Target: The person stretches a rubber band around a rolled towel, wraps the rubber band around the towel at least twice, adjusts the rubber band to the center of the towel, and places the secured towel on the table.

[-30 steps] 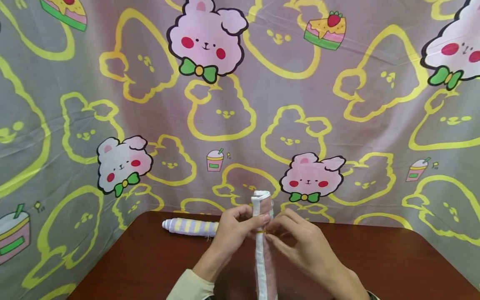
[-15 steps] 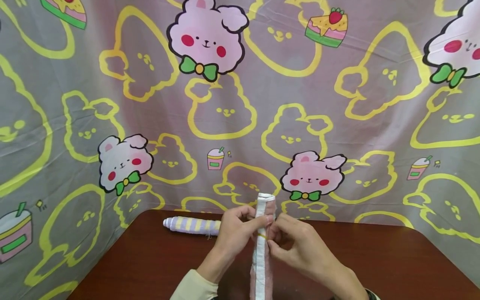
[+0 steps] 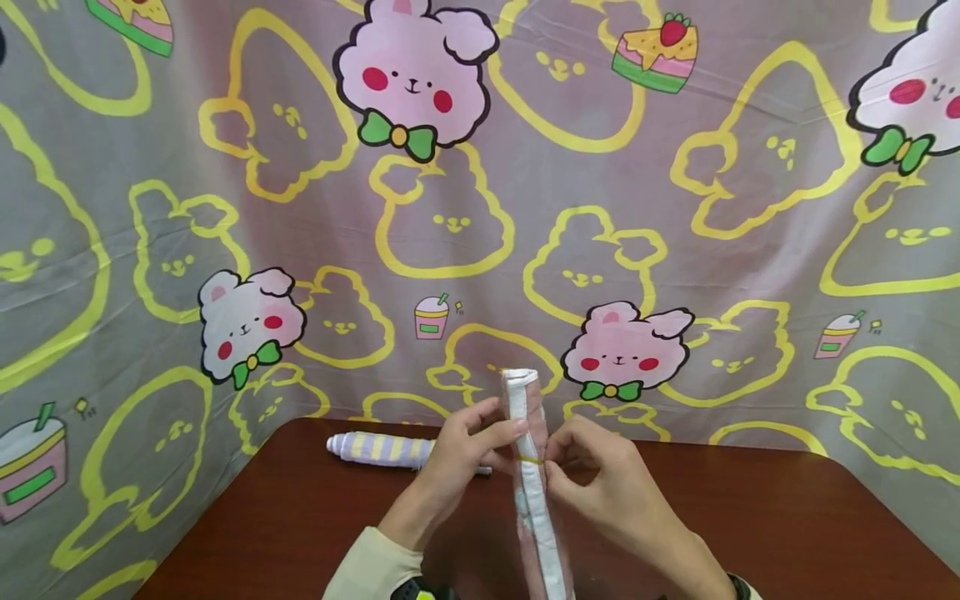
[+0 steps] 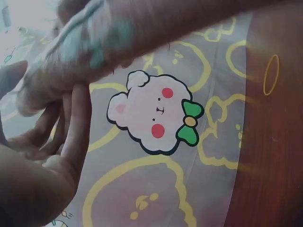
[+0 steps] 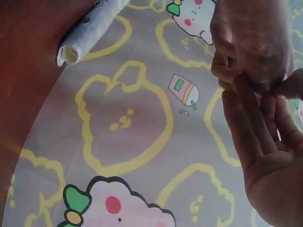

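A pink rolled towel (image 3: 534, 517) with a white edge stands nearly upright in the head view, its lower end leaning right. Near its upper end, my left hand (image 3: 461, 454) grips it between thumb and fingers. Below that thumb, a yellow rubber band (image 3: 529, 460) circles the roll. My right hand (image 3: 607, 475) pinches at the band on the roll's right side. The left wrist view shows the towel's blurred pink side (image 4: 142, 35) with pale green patches. In the right wrist view, the right fingertips (image 5: 241, 80) meet the towel's end.
A purple, yellow and white striped rolled towel (image 3: 382, 449) lies behind the left hand on the dark red-brown table (image 3: 750, 517). Another yellow rubber band (image 4: 271, 74) lies on the table in the left wrist view. A patterned curtain (image 3: 465, 192) encloses the table's back and sides.
The pink roll has turned and tilted, its top shifting left and up and its lower end swinging right. The left hand has shifted slightly left; the right stays at the band.
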### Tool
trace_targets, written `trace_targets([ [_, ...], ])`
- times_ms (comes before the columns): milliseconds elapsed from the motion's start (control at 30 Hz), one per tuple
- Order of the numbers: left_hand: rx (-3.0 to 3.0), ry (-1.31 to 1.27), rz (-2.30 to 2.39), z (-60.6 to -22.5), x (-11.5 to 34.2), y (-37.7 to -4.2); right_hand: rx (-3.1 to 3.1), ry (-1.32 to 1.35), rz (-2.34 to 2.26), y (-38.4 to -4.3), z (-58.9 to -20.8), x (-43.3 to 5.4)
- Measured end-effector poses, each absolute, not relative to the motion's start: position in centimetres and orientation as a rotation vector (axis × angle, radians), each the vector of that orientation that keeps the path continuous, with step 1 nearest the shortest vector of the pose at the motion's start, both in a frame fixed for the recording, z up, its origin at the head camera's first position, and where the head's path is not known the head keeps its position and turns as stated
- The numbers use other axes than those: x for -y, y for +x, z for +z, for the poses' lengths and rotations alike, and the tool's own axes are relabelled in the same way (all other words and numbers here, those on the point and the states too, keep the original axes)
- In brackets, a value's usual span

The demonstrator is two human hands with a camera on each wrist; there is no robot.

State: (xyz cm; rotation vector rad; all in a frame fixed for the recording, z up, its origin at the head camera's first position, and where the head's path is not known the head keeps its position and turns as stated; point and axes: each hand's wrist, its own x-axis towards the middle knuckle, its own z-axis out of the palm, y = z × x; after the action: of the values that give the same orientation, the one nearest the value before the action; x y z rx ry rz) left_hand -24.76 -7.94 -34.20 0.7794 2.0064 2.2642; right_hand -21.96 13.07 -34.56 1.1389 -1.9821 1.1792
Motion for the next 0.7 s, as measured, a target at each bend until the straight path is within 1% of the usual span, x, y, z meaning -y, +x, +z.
trace_targets([
  [133,-2.044,0.768,2.271,-34.3,8.0,-24.9,2.007,1.073,1.157,-21.8,-34.4,-13.0],
  [367,-2.217,0.636,2.347,-34.2,7.5,-24.1,1.866,1.164,0.904,-21.4,-34.4,-12.2],
  [467,-2.293,0.577,2.341,-34.3,7.4,-23.6,1.872,1.15,0.796,-21.1,-34.5,-11.9],
  [700,-2.354,0.579,2.327,-34.6,7.4,-22.8,1.898,1.126,0.722,-20.2,-35.1,-11.4],
])
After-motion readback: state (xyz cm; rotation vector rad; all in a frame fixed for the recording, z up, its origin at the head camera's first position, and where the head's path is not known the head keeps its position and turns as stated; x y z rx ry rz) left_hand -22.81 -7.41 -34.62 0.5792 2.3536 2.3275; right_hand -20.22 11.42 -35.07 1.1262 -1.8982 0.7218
